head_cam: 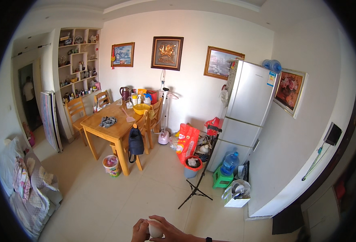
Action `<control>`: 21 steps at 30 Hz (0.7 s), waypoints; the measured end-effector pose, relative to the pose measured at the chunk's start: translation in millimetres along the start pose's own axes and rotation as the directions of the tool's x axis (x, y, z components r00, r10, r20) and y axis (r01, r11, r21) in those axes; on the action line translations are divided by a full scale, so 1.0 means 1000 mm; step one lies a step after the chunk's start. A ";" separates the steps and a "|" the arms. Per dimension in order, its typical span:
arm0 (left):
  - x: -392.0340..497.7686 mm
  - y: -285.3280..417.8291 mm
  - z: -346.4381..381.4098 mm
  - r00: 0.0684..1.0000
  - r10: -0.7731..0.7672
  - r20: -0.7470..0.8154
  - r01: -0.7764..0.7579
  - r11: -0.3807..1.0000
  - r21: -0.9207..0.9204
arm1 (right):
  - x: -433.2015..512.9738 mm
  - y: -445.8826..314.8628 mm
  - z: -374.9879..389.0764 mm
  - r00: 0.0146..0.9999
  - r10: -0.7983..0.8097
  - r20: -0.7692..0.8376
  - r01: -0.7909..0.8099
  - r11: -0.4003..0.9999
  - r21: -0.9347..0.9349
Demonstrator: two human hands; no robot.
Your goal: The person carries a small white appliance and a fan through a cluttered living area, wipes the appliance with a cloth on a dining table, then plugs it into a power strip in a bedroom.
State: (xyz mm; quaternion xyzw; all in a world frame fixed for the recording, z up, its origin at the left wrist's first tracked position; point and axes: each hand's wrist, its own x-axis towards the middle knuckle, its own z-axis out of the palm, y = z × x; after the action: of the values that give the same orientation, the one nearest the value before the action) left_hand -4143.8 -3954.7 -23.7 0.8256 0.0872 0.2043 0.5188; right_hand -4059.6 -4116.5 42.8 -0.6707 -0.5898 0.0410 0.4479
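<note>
At the bottom edge of the view, my left hand (140, 230) and my right hand (165, 229) are close together around a whitish rounded object (155, 229). The fingers of both hands cover much of it, so its exact kind cannot be told. A dark band (208, 239) is on my right wrist. Before me, across the tiled floor, stands a wooden table (97, 118) with a grey cloth (107, 121), a pink fly swatter (129, 117), a yellow basket (141, 109) and several bottles on it.
A black tripod stand (195, 190) stands on the floor ahead. Near it are a lined waste bin (189, 172), a green stool (222, 179) bearing a water bottle (230, 164), a white bag (237, 202) and a refrigerator (248, 93). A covered sofa (32, 208) stands left; a person (28, 90) appears beyond the doorway.
</note>
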 end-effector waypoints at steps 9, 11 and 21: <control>-0.007 0.037 -0.013 0.974 -0.225 -0.031 0.198 0.908 -0.369 | -0.014 0.023 0.035 0.987 -0.001 -0.161 0.028 0.986 0.165; -0.006 0.039 -0.013 0.980 -0.188 -0.063 0.151 0.912 -0.382 | -0.015 0.024 0.037 0.984 -0.005 -0.176 0.035 0.985 0.171; -0.008 0.019 -0.019 0.906 0.420 -0.059 -0.394 0.885 0.248 | -0.014 0.023 0.026 0.827 0.421 0.374 -0.477 0.171 0.862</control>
State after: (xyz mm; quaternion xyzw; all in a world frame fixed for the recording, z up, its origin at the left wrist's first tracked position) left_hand -4160.9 -3950.3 -1.5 0.8672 -0.0363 0.3428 0.3594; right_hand -4062.0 -4111.3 5.7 -0.4282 -0.2417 0.5174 0.7004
